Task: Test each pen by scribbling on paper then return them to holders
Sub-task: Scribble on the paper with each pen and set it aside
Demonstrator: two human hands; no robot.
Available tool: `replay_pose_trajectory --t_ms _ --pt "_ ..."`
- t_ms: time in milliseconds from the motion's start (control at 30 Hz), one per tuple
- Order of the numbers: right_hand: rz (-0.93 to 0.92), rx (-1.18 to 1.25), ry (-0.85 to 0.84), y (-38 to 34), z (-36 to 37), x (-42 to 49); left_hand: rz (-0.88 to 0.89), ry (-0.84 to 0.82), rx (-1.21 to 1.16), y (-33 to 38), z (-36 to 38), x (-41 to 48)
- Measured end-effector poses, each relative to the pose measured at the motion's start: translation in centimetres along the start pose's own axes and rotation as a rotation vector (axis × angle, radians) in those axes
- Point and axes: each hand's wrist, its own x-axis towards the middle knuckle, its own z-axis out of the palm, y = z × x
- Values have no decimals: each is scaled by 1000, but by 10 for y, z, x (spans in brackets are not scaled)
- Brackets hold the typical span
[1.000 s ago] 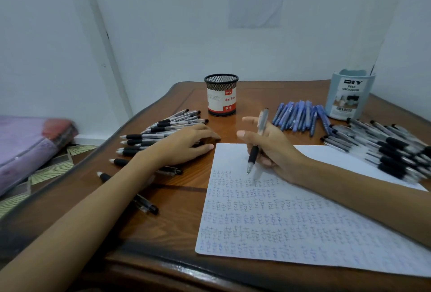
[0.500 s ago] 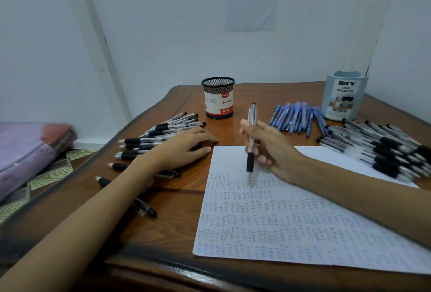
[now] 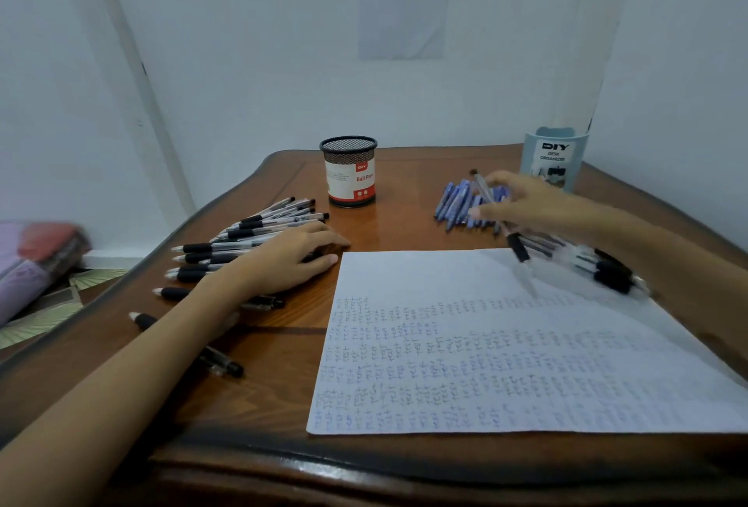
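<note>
The pen is pinched between the thumb and fingers of my right hand, my other fingers fanned out. It slants tip-down over the far right corner of the paper, above the blue pens. My hand is blurred, so I cannot tell the exact hold. I judge this pen is tested and due for sorting, so I should set it down parallel with its like and not knock the blue row. My left hand lies flat, fingers relaxed, on the black pens. The mesh holder and the desk organizer show no pen above their rims; their insides are hidden.
</note>
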Motion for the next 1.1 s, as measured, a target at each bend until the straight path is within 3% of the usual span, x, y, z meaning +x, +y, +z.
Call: replay_pose_trajectory --t_ms 67,133,233,400,567,833,967,1100 --pt "55 -362 173 30 -26 -5 1 6 6 0 0 0" --pt "131 -532 212 54 -45 -13 1 12 9 1 0 0" --pt "197 -652 125 73 -59 -17 -7 21 16 2 1 0" --pt "159 -795 230 68 -53 -17 -11 11 15 2 -1 -1" --pt "-28 -649 371 44 -36 -17 -11 26 17 7 -6 -4" --pt "-445 -790 82 -36 23 38 -208 243 60 -31 -32 -11" --pt "-503 -827 -8 -70 73 78 -289 261 17 -55 -40 -9" --pt "-517 -675 33 -89 122 106 -317 232 -2 -66 -37 0"
